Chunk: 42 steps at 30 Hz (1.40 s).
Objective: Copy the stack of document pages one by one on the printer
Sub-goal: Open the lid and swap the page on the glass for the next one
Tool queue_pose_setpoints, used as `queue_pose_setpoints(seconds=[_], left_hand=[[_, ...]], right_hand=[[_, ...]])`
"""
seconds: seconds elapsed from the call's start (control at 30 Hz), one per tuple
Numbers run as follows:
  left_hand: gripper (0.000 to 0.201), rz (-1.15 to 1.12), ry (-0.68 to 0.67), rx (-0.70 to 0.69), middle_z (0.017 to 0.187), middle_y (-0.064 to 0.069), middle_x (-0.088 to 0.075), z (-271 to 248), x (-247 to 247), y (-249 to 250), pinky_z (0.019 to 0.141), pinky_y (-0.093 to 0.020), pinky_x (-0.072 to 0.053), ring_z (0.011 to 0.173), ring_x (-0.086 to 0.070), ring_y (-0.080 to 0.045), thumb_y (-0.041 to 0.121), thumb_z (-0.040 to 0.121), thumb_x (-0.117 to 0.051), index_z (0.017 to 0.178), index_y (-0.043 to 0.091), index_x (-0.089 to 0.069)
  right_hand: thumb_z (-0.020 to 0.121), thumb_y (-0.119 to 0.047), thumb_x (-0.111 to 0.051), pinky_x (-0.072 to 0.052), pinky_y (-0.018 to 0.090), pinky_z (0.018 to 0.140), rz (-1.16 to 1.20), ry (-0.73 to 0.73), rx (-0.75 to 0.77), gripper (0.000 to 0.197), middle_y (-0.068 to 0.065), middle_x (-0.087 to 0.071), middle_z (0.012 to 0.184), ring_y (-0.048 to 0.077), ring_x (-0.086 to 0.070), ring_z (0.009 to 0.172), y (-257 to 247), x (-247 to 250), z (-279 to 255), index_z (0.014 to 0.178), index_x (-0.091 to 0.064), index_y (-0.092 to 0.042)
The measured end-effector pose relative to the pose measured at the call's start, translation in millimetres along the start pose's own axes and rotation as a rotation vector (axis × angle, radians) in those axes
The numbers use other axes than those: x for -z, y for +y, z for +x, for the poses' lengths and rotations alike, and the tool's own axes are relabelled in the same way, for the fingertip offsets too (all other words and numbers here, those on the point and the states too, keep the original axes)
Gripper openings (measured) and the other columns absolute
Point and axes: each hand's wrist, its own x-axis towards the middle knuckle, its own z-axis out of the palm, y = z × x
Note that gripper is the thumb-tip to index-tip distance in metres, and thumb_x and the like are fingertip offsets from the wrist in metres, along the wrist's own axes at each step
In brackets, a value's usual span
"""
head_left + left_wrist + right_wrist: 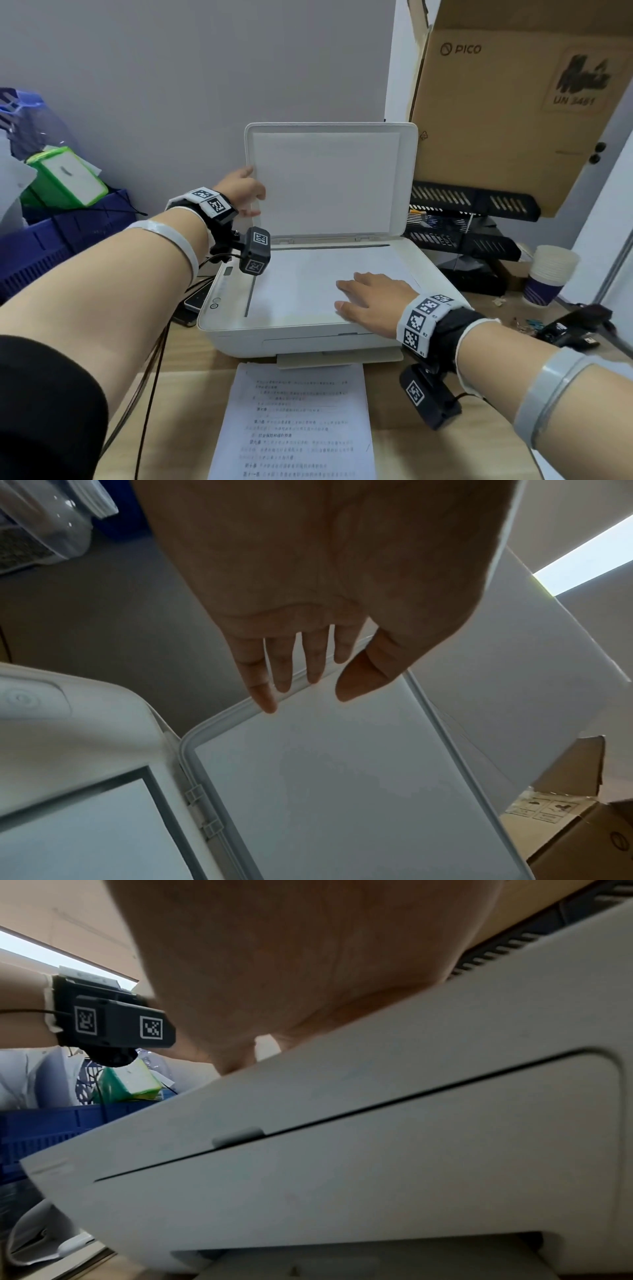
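A: Where do the 2 hands sit?

B: The left hand (244, 192) is up at the left edge of the raised scanner lid (329, 178); from the left wrist view its fingers (263, 693) are straight and relaxed, tips against the lid's rim, thumb over the inner face; it grips nothing. The right hand (373, 301) lies flat, palm down, fingers extended, on a white page (294, 287) spread over the scanner bed of the printer (239, 329).

A: And the lid?

B: Standing upright, hinged at the back of the printer; its white inner pad faces the camera.

A: Where are the pages to copy?

B: The stack of pages (294, 425) lies printed side up on the counter (428, 455), just in front of the printer, its top edge tucked under the output tray; 1 sheet is on the bed under the right hand, blank side up.

A: What else is around?

B: A cardboard box (507, 102) stands behind the printer on the right, black paper trays (472, 205) below it; a stack of paper cups (548, 277) sits on the counter to the right; a blue crate (61, 240) is on the left, a green-edged box (65, 178) above it.
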Motion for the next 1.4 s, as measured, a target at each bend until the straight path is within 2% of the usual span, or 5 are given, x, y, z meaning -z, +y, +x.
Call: queue_pose_setpoints(seconds=[0.37,0.57,0.83,1.23,1.4], left_hand=[[0.028,0.28,-0.271,0.064,0.115,-0.006,-0.072,-83.6,12.8,7.7,0.102,-0.044,-0.048,0.109,-0.066,-0.022,0.003,0.096,-0.054,0.118,0.015,-0.067],[0.023,0.407,-0.399,0.072,0.114,-0.002,-0.073,-116.2,12.2,0.3,0.107,-0.047,-0.043,0.112,-0.065,-0.02,0.022,0.099,-0.056,0.12,0.021,-0.067],[0.084,0.082,-0.479,-0.006,0.12,-0.009,-0.07,-123.9,-28.7,28.9,0.102,-0.046,-0.041,0.113,-0.063,-0.024,0.082,0.076,-0.039,0.122,0.015,-0.059],[0.013,0.299,-0.478,-0.265,0.097,-0.011,-0.07,-164.3,-239.8,19.6,0.061,-0.03,-0.062,0.077,-0.07,-0.02,0.011,0.089,-0.071,0.1,0.007,-0.067],[0.046,0.341,-0.566,-0.195,0.117,-0.012,-0.063,-198.6,-322.9,-9.0,0.071,-0.04,-0.063,0.094,-0.07,-0.027,0.009,0.085,-0.07,0.128,0.016,-0.054]], right_hand=[[0.088,-0.053,-0.061,-0.042,0.042,0.103,-0.061,0.083,0.069,0.063,-0.009,-0.052,0.136,0.017,-0.046,0.127,-0.4,5.4,-30.7,0.144,-0.038,-0.032],[0.093,-0.033,-0.056,-0.048,0.03,0.071,0.105,0.258,0.081,0.016,-0.012,-0.061,0.078,0.019,-0.062,0.082,9.0,19.7,-56.1,0.079,-0.062,-0.035],[0.093,-0.019,-0.053,-0.04,0.033,0.058,0.352,0.639,-0.191,0.021,0.009,-0.062,0.071,0.03,-0.058,0.07,71.4,80.9,-111.8,0.075,-0.059,-0.008],[0.092,-0.026,-0.062,-0.042,0.024,0.062,0.331,0.288,-0.627,0.019,0.002,-0.071,0.098,0.02,-0.064,0.081,193.5,23.8,-247.2,0.109,-0.07,-0.022],[0.092,-0.026,-0.063,-0.042,0.023,0.07,0.286,0.142,-0.874,0.027,0.005,-0.065,0.096,0.024,-0.061,0.084,234.9,-16.7,-292.5,0.115,-0.069,-0.013]])
